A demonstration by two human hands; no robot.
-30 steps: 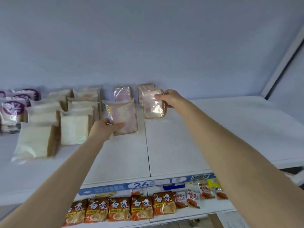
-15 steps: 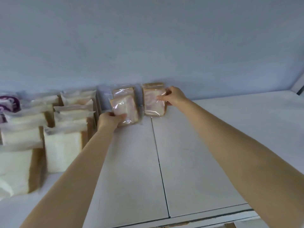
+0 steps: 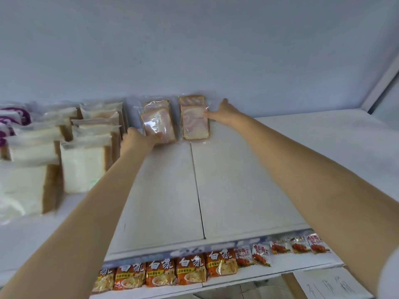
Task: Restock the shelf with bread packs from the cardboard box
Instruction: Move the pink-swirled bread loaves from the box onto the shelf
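Two clear-wrapped marbled bread packs lie at the back of the white shelf (image 3: 237, 180). My left hand (image 3: 138, 140) grips the near left corner of the left bread pack (image 3: 159, 123), thumb on top of it. This pack overlaps another like it (image 3: 155, 104) behind. My right hand (image 3: 225, 112) reaches in from the right, its straight fingertips touching the right edge of the right bread pack (image 3: 195, 123), which lies flat in front of one more pack (image 3: 191, 100). The cardboard box cannot be made out for certain.
Rows of white sliced-bread packs (image 3: 84, 165) stand left of my left arm, with purple-labelled packs (image 3: 13, 117) at the far left. Orange noodle packets (image 3: 190, 269) and small red sachets (image 3: 261, 254) fill the lower shelf. A handwritten paper sheet (image 3: 323, 285) is at bottom right.
Both packs went from held above the shelf to lying at its back. My right hand's fingers have come off the right pack's front to its edge. The view tilted down again.
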